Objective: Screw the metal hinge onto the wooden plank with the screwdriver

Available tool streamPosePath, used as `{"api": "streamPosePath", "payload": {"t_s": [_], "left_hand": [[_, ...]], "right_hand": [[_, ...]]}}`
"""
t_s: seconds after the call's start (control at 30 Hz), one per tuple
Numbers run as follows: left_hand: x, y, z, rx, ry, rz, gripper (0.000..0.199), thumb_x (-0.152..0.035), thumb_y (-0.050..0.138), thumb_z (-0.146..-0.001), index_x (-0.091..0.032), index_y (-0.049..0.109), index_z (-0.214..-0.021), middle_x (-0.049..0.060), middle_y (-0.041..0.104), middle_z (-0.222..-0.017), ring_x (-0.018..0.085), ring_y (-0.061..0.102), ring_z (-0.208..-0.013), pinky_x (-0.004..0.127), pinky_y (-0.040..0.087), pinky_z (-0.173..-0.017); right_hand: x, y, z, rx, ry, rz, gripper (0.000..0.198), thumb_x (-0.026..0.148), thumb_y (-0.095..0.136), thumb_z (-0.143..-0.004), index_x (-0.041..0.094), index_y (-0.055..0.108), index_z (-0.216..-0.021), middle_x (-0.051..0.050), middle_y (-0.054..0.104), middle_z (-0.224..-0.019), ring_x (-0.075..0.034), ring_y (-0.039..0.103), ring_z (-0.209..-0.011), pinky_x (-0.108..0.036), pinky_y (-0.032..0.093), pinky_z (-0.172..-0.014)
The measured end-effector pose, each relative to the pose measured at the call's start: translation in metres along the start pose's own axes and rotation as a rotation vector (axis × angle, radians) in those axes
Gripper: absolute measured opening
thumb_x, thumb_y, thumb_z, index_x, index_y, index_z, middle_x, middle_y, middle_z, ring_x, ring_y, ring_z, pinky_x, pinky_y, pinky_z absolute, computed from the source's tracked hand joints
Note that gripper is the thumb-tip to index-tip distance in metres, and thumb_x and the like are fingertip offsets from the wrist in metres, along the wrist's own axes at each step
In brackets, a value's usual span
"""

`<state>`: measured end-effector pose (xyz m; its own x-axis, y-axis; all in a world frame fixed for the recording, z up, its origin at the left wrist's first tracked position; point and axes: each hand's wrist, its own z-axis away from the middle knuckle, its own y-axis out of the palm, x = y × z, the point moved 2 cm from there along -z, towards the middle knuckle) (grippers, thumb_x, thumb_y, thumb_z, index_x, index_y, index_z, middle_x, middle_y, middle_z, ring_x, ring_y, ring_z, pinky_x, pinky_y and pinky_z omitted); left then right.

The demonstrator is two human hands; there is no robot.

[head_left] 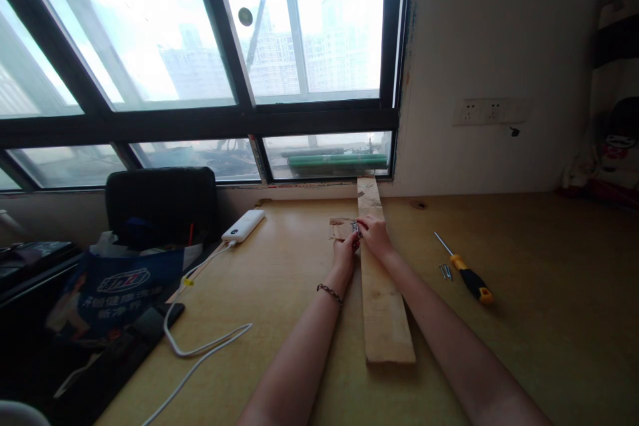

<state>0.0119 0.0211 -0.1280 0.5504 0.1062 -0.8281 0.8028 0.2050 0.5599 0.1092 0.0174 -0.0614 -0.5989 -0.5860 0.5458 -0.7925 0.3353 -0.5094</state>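
Observation:
A long wooden board [385, 319] lies lengthwise on the table, its far end by the window sill. Against its left side, near the far end, is a short wooden piece [340, 229]. My left hand [344, 251] and my right hand [375, 234] meet where the two pieces join. Between my fingertips is a small shiny metal piece [355, 227], too small and partly covered to name. Both hands are closed around it, and the right one rests over the board. To the right lie a yellow and black screwdriver [469, 277] and several screws [446, 271].
A white power bank [243, 225] with a white cable [210, 349] occupies the table's left side. Past that edge stand a black chair [160, 196] and a blue bag [124, 286]. Behind the table are the window and a wall with sockets [482, 111].

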Motion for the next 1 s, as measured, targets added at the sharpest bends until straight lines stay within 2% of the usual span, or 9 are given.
{"api": "streamPosePath", "payload": {"t_s": [0.43,1.0], "left_hand": [[-0.002,0.002,0.001,-0.019,-0.036,0.021,0.028,-0.022,0.07,-0.053,-0.009,0.062,-0.077,0.003,0.06,-0.063,0.008,0.051,-0.051,0.02,0.039,-0.048],[0.001,0.0,-0.002,-0.013,-0.022,0.033,0.028,-0.022,0.069,-0.053,-0.01,0.063,-0.078,0.006,0.063,-0.067,0.01,0.054,-0.054,0.022,0.039,-0.05]], "right_hand": [[0.0,-0.001,0.002,-0.04,0.011,0.052,0.02,0.014,0.046,-0.08,0.015,0.065,-0.088,-0.008,0.063,-0.087,-0.016,0.057,-0.079,-0.026,0.042,-0.074],[-0.001,0.009,0.0,0.127,-0.051,0.135,0.023,0.012,0.043,-0.082,0.017,0.063,-0.094,-0.008,0.058,-0.088,-0.016,0.056,-0.081,-0.023,0.041,-0.075]]}}
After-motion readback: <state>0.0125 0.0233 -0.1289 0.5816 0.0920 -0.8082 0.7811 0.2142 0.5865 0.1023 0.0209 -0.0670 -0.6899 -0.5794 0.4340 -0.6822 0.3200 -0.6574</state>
